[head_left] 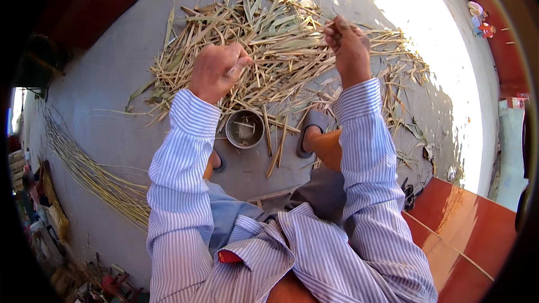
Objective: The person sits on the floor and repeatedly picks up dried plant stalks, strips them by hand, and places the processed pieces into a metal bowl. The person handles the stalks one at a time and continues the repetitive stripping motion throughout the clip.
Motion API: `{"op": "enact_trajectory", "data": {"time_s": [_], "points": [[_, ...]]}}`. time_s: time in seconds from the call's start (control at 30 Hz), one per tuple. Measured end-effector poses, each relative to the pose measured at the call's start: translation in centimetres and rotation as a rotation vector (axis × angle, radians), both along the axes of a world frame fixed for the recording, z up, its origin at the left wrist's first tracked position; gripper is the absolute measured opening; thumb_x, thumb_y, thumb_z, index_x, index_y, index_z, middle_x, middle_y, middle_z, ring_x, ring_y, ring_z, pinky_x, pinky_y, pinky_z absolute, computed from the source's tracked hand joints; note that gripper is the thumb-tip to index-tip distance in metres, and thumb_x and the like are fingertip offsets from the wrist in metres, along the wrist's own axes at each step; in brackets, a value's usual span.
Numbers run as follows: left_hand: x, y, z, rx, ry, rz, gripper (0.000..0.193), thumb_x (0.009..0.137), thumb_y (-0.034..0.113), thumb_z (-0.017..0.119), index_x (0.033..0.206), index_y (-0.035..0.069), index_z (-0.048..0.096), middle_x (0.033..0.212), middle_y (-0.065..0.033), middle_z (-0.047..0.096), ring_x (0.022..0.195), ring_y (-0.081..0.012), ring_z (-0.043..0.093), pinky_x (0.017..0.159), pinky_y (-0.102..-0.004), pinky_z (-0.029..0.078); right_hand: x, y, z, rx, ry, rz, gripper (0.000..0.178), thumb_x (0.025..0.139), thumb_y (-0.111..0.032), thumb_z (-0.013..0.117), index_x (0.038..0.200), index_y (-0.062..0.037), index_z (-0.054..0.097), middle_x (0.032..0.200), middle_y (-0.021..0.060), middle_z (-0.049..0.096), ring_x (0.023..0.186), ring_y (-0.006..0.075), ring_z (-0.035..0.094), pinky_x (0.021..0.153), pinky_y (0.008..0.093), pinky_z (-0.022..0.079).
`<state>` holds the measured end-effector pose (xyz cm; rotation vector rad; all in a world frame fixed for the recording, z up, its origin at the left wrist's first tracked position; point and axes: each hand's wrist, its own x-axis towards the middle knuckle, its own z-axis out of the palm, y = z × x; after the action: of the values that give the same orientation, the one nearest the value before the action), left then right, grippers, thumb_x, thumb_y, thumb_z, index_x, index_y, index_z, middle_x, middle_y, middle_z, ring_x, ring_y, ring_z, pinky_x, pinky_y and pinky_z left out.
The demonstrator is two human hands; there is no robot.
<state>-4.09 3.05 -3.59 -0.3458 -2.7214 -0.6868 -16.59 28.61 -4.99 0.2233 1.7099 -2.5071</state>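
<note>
My left hand (216, 71) is closed in a fist above the left part of a loose heap of dry leaf strips (281, 78). What it holds, if anything, is too thin or hidden to make out. Over the heap's right part, my right hand (349, 50) is raised with fingers pinched together; anything between the fingertips cannot be told from the strips behind. The heap is tan and pale green, its pieces lying in all directions. Below my left wrist stands a round metal tin (245, 129) with a few short bits in it.
My grey slippers (314, 120) flank the tin. Long thin greenish canes (92, 165) lie bundled on the grey floor (132, 73) at left. Red-brown tiles (455, 230) rise at lower right, a dark red piece of furniture (90, 3) stands at upper left, and clutter fills the lower left.
</note>
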Motion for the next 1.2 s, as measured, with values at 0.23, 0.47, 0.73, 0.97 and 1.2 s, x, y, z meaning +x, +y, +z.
{"op": "enact_trajectory", "data": {"time_s": [0.23, 0.47, 0.73, 0.97, 1.2], "points": [[1.3, -3.8, -0.5, -0.085, 0.111, 0.011, 0.016, 0.087, 0.023, 0.064, 0.083, 0.007, 0.062, 0.065, -0.0132, 0.060, 0.063, -0.0347, 0.059, 0.055, -0.0429, 0.044, -2.8, 7.6, -8.1, 0.532, -0.272, -0.027, 0.037, 0.088, -0.017, 0.069, 0.111, 0.0088, 0.058, 0.106, 0.0223, 0.065, 0.085, 0.0257, 0.068, 0.070, 0.0256, 0.060], [3.7, -3.5, -1.1, -0.079, 0.081, -0.018, 0.018, 0.087, 0.026, 0.059, 0.082, 0.008, 0.060, 0.068, -0.0093, 0.061, 0.067, -0.0340, 0.059, 0.062, -0.0442, 0.044, 11.1, -6.4, -20.5, 1.342, 0.293, 1.049, 0.034, 0.076, -0.032, 0.068, 0.091, -0.0016, 0.067, 0.098, 0.0226, 0.066, 0.097, 0.0385, 0.063, 0.085, 0.0444, 0.051], [6.8, -1.6, 0.3, -0.228, 0.041, 0.030, 0.011, 0.066, 0.011, 0.067, 0.074, 0.007, 0.059, 0.065, -0.0064, 0.064, 0.068, -0.0209, 0.065, 0.068, -0.0350, 0.047, 21.8, -14.6, -32.2, 1.433, 0.441, 1.199, 0.043, 0.080, -0.025, 0.067, 0.118, -0.0074, 0.057, 0.122, 0.0196, 0.059, 0.108, 0.0366, 0.059, 0.091, 0.0451, 0.048], [8.1, -0.8, 0.0, -0.226, -0.004, 0.022, 0.016, 0.067, 0.014, 0.068, 0.077, 0.004, 0.060, 0.069, -0.0061, 0.064, 0.067, -0.0206, 0.063, 0.069, -0.0360, 0.045, 20.5, -14.7, -32.1, 1.404, 0.572, 1.261, 0.046, 0.082, -0.024, 0.067, 0.123, -0.0074, 0.056, 0.126, 0.0193, 0.057, 0.116, 0.0340, 0.055, 0.095, 0.0435, 0.044], [7.2, -1.3, -0.4, -0.370, -0.088, -0.014, 0.025, 0.058, 0.011, 0.072, 0.077, 0.006, 0.057, 0.067, -0.0058, 0.063, 0.070, -0.0217, 0.065, 0.067, -0.0343, 0.047, 16.8, -14.6, -22.9, 0.926, 0.753, 1.071, 0.048, 0.084, -0.024, 0.068, 0.127, -0.0075, 0.055, 0.130, 0.0190, 0.056, 0.123, 0.0314, 0.051, 0.100, 0.0420, 0.041]]}}
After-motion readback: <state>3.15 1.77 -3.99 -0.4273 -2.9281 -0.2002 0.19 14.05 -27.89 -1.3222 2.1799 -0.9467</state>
